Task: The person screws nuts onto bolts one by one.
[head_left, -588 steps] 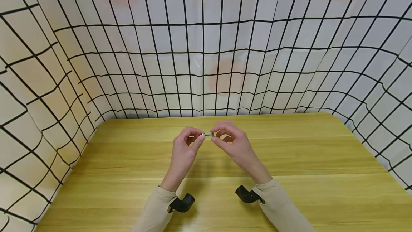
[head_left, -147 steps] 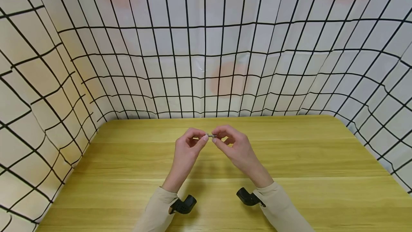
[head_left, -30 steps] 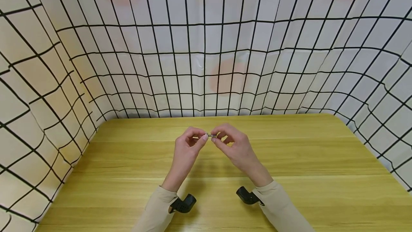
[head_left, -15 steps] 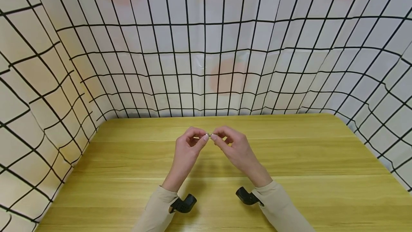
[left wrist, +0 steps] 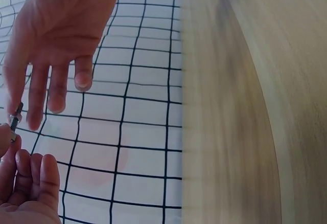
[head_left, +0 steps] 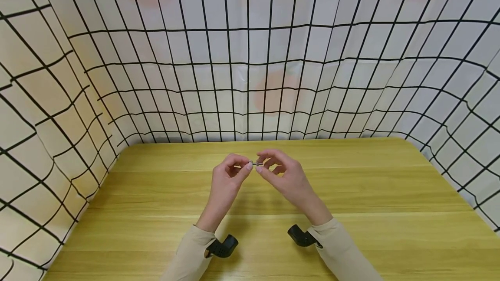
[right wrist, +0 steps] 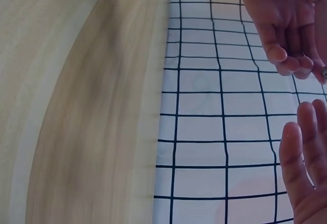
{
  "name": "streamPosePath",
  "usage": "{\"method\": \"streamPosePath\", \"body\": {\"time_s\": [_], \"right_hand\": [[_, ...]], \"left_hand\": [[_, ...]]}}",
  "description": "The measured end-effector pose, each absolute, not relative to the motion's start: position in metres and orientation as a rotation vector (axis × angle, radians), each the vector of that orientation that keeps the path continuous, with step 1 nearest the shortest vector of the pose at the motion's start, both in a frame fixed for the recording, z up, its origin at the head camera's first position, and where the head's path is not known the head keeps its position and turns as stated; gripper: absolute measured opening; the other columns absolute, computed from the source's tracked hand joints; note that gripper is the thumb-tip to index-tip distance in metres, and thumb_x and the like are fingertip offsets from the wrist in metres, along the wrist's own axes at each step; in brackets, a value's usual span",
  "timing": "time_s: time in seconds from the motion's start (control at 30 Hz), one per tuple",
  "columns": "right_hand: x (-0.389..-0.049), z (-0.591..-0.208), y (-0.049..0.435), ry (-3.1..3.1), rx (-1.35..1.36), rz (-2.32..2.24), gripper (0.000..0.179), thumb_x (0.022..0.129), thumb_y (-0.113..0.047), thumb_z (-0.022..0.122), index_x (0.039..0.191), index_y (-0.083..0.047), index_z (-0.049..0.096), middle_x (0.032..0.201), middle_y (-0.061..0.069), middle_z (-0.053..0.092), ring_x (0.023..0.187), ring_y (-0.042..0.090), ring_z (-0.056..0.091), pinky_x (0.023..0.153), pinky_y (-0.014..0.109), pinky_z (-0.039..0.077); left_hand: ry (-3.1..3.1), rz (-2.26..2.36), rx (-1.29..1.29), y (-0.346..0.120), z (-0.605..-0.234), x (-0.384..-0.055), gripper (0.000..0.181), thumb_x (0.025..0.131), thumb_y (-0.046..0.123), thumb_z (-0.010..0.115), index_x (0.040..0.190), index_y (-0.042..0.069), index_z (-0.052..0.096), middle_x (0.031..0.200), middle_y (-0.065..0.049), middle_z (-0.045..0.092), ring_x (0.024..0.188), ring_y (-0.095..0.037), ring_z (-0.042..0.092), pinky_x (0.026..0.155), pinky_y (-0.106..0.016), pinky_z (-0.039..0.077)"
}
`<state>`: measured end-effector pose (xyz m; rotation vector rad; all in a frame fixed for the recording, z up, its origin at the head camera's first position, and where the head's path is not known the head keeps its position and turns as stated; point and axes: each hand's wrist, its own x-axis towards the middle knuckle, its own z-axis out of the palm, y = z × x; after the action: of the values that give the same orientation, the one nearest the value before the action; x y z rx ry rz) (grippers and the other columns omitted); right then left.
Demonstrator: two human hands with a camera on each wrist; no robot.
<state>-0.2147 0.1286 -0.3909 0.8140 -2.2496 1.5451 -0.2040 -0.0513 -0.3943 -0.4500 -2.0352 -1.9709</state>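
A small metal bolt [head_left: 254, 164] is held level above the table, with a nut [head_left: 257, 164] partway along its shaft. My left hand [head_left: 228, 176] pinches the bolt's head end between thumb and index finger. Around the bolt's free end, my right hand [head_left: 287, 176] has its thumb and index finger spread apart; whether the thumb tip touches the nut I cannot tell. In the left wrist view the bolt's shaft and nut [left wrist: 17, 116] show between the hands. Only a bit of the metal head [right wrist: 324, 72] appears at the right wrist view's edge.
The wooden table [head_left: 156, 203] lies under both hands. A white curtain with a black grid [head_left: 230, 77] stands behind and at both sides. Black wrist devices [head_left: 223, 246] sit at both sleeve cuffs.
My right fingers pinched at the nut half a second ago and are now parted. Since the oldest frame, the nut has shifted along the shaft towards my left hand; the bolt's end now sticks out past it.
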Motion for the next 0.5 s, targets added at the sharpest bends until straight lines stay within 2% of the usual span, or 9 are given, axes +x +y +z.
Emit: {"method": "streamPosePath", "body": {"time_s": [0.27, 0.5], "right_hand": [[-0.2161, -0.3923, 0.1280, -2.200, 0.890, 1.499, 0.021, 0.091, -0.007, 0.071, 0.107, -0.019, 0.067, 0.103, -0.007, 0.066, 0.086, 0.016, 0.061, 0.067, 0.031, 0.051], [-0.2166, -0.3927, 0.1288, -2.221, 0.860, 1.454, 0.016, 0.092, -0.012, 0.070, 0.105, -0.021, 0.067, 0.098, -0.011, 0.066, 0.083, 0.013, 0.060, 0.066, 0.030, 0.050]], "left_hand": [[-2.024, -1.966, -0.470, -0.0509, -0.3947, -0.2040, 0.008, 0.093, 0.012, 0.070, 0.096, 0.004, 0.070, 0.091, -0.008, 0.062, 0.083, -0.021, 0.059, 0.073, -0.027, 0.049], [-2.034, -1.965, -0.468, -0.0506, -0.3956, -0.2043, 0.009, 0.093, 0.012, 0.070, 0.096, 0.004, 0.070, 0.092, -0.008, 0.062, 0.083, -0.021, 0.059, 0.073, -0.027, 0.049]]}}
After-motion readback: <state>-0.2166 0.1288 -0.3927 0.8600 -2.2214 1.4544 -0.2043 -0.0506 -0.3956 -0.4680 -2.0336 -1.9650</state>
